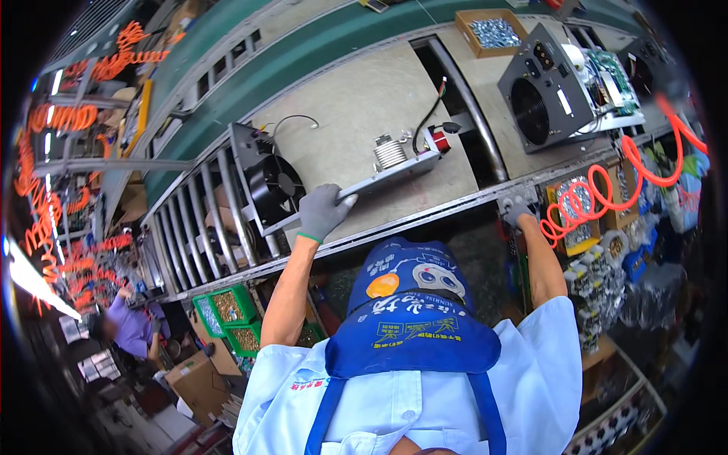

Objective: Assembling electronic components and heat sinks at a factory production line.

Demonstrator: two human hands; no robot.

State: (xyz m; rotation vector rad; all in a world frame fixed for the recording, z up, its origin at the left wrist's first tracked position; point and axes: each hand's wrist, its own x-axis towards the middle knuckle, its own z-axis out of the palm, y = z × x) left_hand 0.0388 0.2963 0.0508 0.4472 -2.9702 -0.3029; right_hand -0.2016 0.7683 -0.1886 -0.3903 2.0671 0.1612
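A sheet-metal chassis (390, 176) lies on a pale board on the roller line, in front of me. A black fan (274, 183) is fixed in its upright left panel. A silver coil-like part (390, 152) and a red component (440, 140) with wires sit towards its right end. My left hand (326, 211), in a grey glove, is closed round the chassis's near edge beside the fan. My right hand (517, 209), also gloved, is at the bench's front rail, right of the chassis. Its fingers look curled; what they hold, if anything, is hidden.
Another dark unit (550, 91) with a fan and green circuit board stands at the right. Behind it is a cardboard box (491, 34) of small metal parts. An orange coiled hose (599, 197) hangs near my right hand. Green bins (241, 340) and a person (135, 324) are at lower left.
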